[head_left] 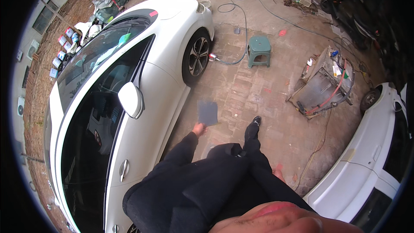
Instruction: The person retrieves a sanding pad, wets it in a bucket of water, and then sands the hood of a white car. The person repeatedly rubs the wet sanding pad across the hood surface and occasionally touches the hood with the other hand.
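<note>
My left hand [199, 129] grips the lower left corner of a thin dark grey sheet [208, 112], held out beside the white car [161, 86] on my left. My right hand [277, 173] hangs low beside my right leg, partly behind my dark clothing, so what its fingers hold, if anything, is unclear. The car's side mirror [130, 100] and front wheel [197, 55] are to the left of the sheet. My black shoe [256, 121] is on the brick paving just right of the sheet.
A green plastic stool [258, 42] stands ahead, beside a hose [231, 62] with a fitting by the wheel. A worn metal cart [311, 89] with red hose stands right. Another white car [364, 151] lines the right side. Piled cans [66, 43] and clutter lie beyond the left car.
</note>
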{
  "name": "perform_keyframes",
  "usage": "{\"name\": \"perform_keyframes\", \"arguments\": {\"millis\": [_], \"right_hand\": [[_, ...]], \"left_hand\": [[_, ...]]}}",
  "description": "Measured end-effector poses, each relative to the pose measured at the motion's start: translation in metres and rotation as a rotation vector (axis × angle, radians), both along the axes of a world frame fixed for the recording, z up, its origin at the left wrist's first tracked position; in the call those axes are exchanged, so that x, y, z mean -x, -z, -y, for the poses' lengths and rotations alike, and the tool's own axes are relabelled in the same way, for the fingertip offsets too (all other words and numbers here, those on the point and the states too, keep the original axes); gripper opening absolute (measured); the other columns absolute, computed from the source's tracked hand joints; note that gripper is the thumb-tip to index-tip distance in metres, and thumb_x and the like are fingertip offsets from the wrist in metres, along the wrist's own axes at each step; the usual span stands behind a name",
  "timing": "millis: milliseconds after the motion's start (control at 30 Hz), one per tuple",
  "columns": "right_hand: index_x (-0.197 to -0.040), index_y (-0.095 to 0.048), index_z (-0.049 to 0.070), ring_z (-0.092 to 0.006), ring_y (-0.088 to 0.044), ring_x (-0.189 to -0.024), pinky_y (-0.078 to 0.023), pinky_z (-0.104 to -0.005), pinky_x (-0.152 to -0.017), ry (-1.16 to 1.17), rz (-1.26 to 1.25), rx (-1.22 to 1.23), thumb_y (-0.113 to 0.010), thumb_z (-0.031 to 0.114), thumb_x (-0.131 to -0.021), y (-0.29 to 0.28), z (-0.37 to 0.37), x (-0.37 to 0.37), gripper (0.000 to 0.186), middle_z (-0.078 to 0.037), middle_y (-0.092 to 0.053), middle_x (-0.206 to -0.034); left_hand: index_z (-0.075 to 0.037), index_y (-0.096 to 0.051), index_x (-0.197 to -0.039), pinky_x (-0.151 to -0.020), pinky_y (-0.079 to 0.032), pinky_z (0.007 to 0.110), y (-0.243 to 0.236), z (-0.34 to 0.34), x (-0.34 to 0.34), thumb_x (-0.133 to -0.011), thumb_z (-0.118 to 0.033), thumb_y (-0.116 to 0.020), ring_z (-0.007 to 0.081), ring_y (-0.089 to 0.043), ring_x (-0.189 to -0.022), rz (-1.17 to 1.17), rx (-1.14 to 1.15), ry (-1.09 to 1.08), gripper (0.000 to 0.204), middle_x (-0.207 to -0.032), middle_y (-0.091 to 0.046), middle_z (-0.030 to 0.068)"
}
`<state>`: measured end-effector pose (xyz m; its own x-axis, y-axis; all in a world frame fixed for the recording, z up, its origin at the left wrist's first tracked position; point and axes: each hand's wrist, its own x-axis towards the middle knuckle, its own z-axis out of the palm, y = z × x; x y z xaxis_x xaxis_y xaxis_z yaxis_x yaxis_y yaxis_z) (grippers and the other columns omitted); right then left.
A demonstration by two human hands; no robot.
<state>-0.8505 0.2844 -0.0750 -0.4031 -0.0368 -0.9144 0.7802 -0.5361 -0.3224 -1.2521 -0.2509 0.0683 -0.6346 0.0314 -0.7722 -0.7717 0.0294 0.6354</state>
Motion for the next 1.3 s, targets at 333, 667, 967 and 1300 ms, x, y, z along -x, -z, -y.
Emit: {"name": "perform_keyframes", "arguments": {"millis": [333,667,967,1300], "right_hand": [[-0.125,-0.066,0.005,-0.0216,-0.073,-0.072,-0.062,-0.0387,-0.060,-0.283,-0.046,-0.592,-0.054,0.023,-0.107,-0.080,-0.183,0.457,0.028,-0.009,-0.072,-0.097],[-0.142,-0.064,0.008,-0.0150,-0.071,-0.088,-0.059,-0.0331,-0.089,-0.543,-0.962,-0.379,-0.059,0.009,-0.108,-0.301,-0.220,0.897,0.034,-0.005,-0.072,-0.105],[-0.151,-0.056,0.012,-0.0380,-0.059,-0.137,-0.050,-0.0481,-0.114,-0.881,-1.044,-1.217,-0.072,0.008,-0.089,-0.363,-0.332,1.054,0.064,-0.017,-0.051,-0.152],[-0.141,-0.064,0.012,-0.0418,-0.050,-0.146,-0.044,-0.0518,-0.121,-0.829,-1.330,-1.363,-0.083,0.011,-0.081,-0.332,-0.465,1.257,0.063,-0.014,-0.053,-0.155]], "left_hand": [[0.000,-0.067,-0.114,-0.049,-0.047,0.036,-0.042,-0.138,0.206,-0.098,-0.010,-0.059,0.0176,-0.057,-0.053,0.141,0.280,0.129,0.021,-0.078,-0.066,0.0081],[-0.015,-0.014,-0.162,-0.099,-0.054,0.057,-0.113,-0.404,0.527,-0.090,-0.002,-0.061,0.0561,-0.073,-0.102,-0.573,0.455,0.032,0.087,-0.109,-0.072,0.0390],[-0.026,-0.002,-0.171,-0.044,-0.030,0.024,-0.183,-0.590,0.770,-0.098,0.000,-0.054,0.0073,-0.040,-0.053,-0.066,-0.399,0.180,0.093,-0.088,-0.062,0.0069],[-0.034,-0.010,-0.175,-0.050,-0.033,0.024,-0.173,-0.689,0.895,-0.103,-0.003,-0.048,0.0079,-0.042,-0.060,0.020,-0.563,0.215,0.087,-0.092,-0.059,0.0048]]}}
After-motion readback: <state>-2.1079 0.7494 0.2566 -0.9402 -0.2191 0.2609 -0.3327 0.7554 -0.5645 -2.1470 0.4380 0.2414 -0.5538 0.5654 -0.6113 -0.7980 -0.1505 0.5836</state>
